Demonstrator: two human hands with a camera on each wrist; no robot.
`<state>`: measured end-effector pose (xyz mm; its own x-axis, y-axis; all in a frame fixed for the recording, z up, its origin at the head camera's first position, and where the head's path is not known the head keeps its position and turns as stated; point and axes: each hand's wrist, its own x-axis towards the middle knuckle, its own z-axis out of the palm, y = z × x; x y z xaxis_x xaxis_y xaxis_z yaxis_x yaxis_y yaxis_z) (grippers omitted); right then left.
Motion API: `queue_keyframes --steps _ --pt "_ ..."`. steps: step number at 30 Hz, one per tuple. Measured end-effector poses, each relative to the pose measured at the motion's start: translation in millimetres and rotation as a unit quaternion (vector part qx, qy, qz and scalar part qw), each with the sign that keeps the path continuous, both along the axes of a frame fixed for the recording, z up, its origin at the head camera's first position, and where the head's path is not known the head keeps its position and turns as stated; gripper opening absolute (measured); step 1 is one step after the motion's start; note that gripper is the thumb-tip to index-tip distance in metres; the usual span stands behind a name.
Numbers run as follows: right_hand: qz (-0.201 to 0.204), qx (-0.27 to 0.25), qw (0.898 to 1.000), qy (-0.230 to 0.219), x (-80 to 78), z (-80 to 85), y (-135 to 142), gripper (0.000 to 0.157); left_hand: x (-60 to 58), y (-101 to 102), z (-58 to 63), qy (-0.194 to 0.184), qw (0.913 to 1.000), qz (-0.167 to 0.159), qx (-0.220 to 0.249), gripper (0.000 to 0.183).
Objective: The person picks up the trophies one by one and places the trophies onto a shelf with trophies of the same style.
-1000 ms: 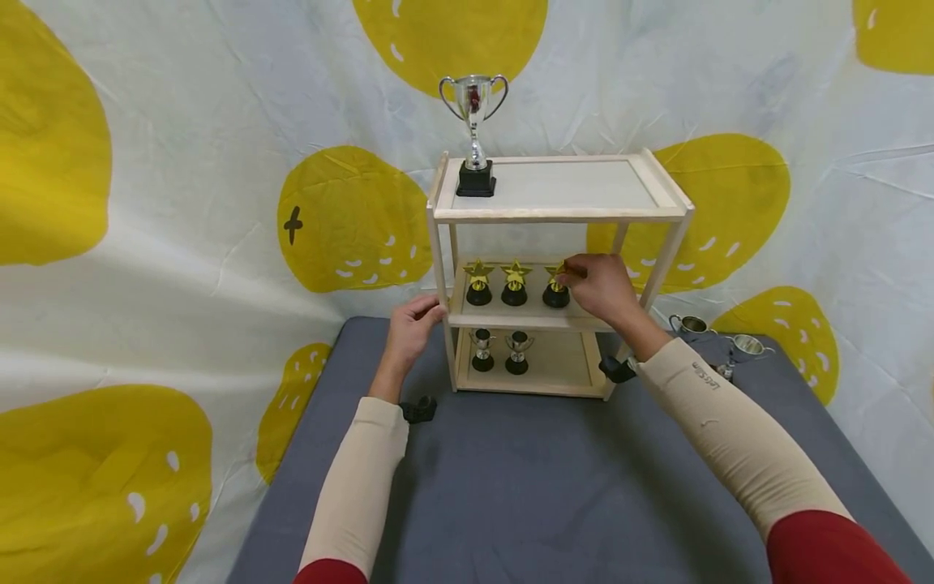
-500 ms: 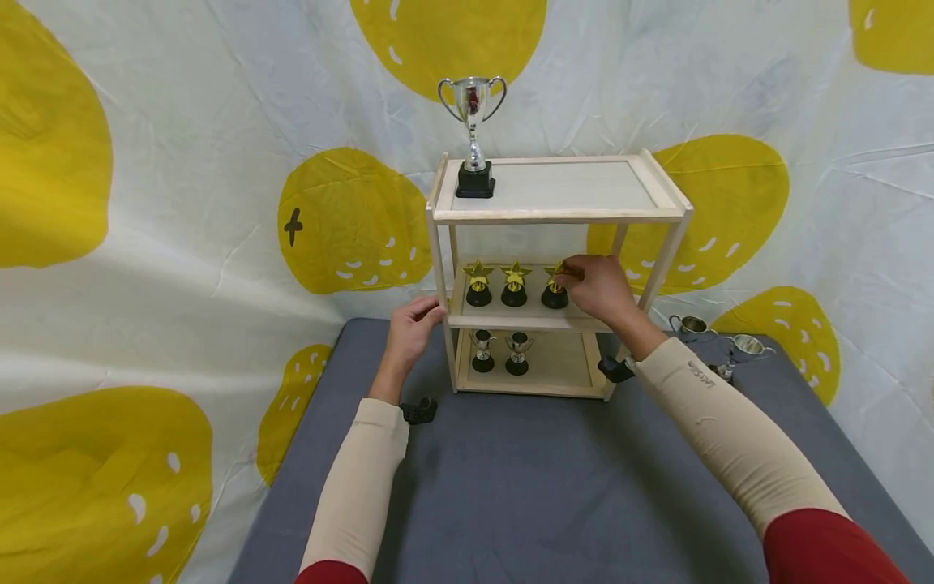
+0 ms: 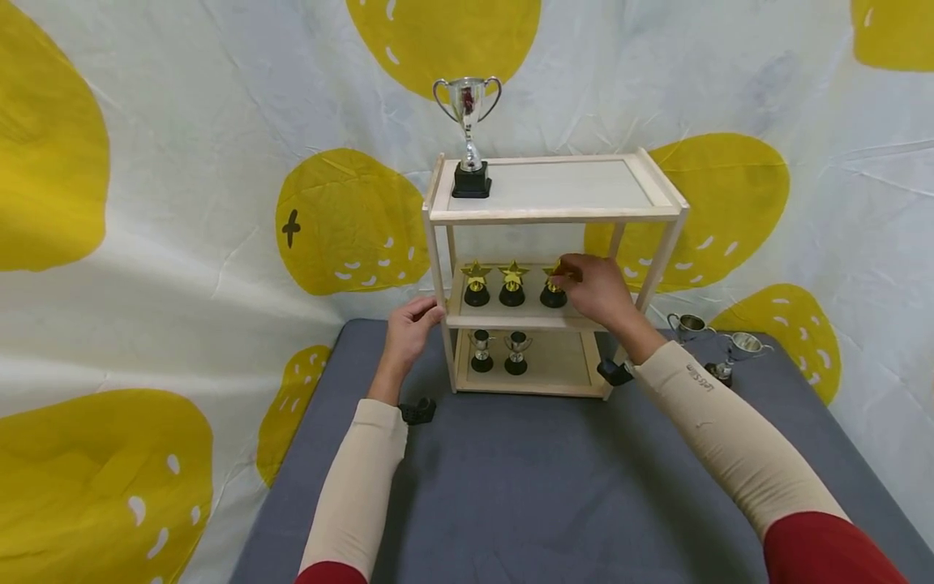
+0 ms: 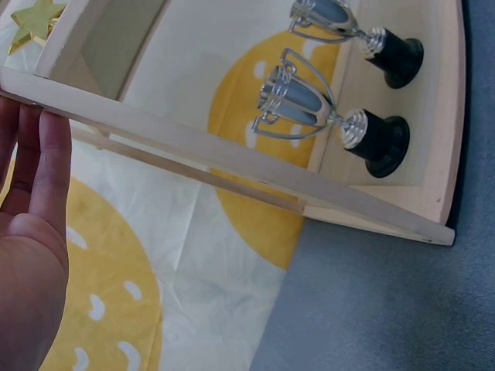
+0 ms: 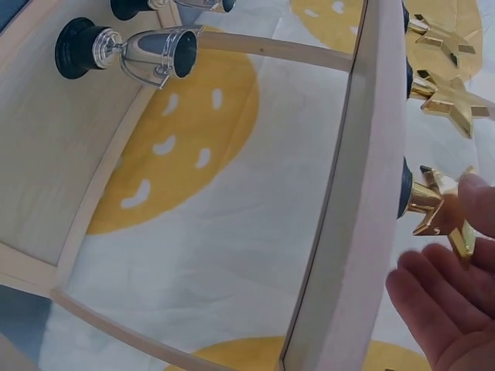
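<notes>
My right hand [image 3: 600, 288] pinches the gold star of a small star trophy [image 5: 433, 201] with a black base, on the right of the middle shelf [image 3: 525, 323]. In the right wrist view, the thumb lies on the star and the fingers are beneath it. Two matching star trophies, the left one [image 3: 477, 285] and the middle one [image 3: 512, 285], stand beside it in a row. My left hand [image 3: 409, 332] touches the front left post [image 4: 193, 143] of the wooden shelf unit, its fingers fairly straight in the left wrist view.
A large silver cup trophy [image 3: 469, 134] stands at the top shelf's left. Two small silver cups, one on the left [image 3: 481, 352] and one beside it [image 3: 517, 354], stand on the bottom shelf. More cups [image 3: 744, 349] stand on the grey table [image 3: 525, 487], right of the unit.
The right hand and the pinched star trophy have shifted very slightly left along the middle shelf. The left hand stays at the post.
</notes>
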<state>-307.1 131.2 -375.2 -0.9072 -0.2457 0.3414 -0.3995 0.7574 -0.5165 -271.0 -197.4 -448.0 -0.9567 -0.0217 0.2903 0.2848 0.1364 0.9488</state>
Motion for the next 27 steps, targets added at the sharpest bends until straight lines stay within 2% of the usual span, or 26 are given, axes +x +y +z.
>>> queue_keyframes --steps 6,12,16,27 --pt "-0.024 -0.002 1.0 0.016 16.1 3.0 5 0.049 -0.8 3 -0.2 0.0 1.0 -0.002 0.008 0.034" --pt "-0.033 0.004 0.996 0.079 38.0 2.8 12 0.045 -0.8 2 -0.7 -0.018 0.9998 0.011 0.005 0.035" --pt "-0.023 -0.004 0.993 0.118 53.0 -0.3 22 0.043 -1.1 3 -0.8 -0.017 0.9998 0.004 0.014 0.035" --pt "-0.009 -0.056 0.986 0.159 85.4 -7.7 52 0.042 0.8 3 0.2 -0.018 0.9989 -0.008 0.043 0.035"
